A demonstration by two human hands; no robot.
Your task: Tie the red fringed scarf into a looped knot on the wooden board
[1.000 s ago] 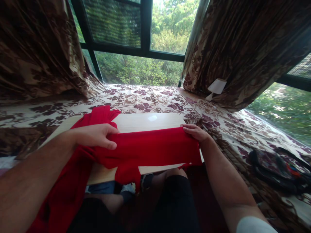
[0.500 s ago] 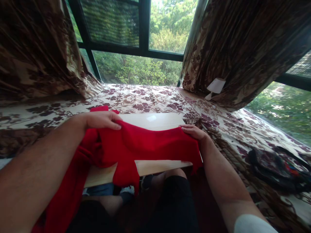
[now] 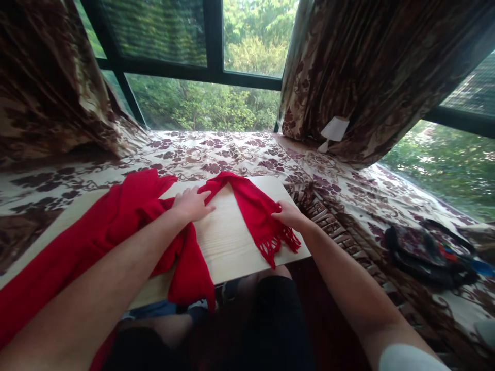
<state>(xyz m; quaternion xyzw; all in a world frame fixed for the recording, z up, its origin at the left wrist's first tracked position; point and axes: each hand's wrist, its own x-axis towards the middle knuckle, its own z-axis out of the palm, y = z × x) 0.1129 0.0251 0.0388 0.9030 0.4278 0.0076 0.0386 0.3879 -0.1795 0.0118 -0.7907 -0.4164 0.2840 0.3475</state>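
Observation:
A red fringed scarf lies partly bunched over a pale wooden board or tabletop. One stretch of it arches across the middle and ends in tassels at the right. My left hand rests palm down on the scarf near the centre, fingers apart and not closed round it. With thumb and fingers pinched, my right hand grips the scarf's edge just above the tassels. Another end of the scarf hangs over the near edge of the wood. The bunched part runs off to the left, partly behind my left forearm.
Floral cloth covers the ledge behind the board. A small white lamp stands at the back right by a patterned curtain. A dark bag lies at the right. My knees are below the near edge.
The stretch held taut between both hands now lies loose on the wood, with its fringe spread. My left hand has shifted right and loosened; my right hand has moved slightly left.

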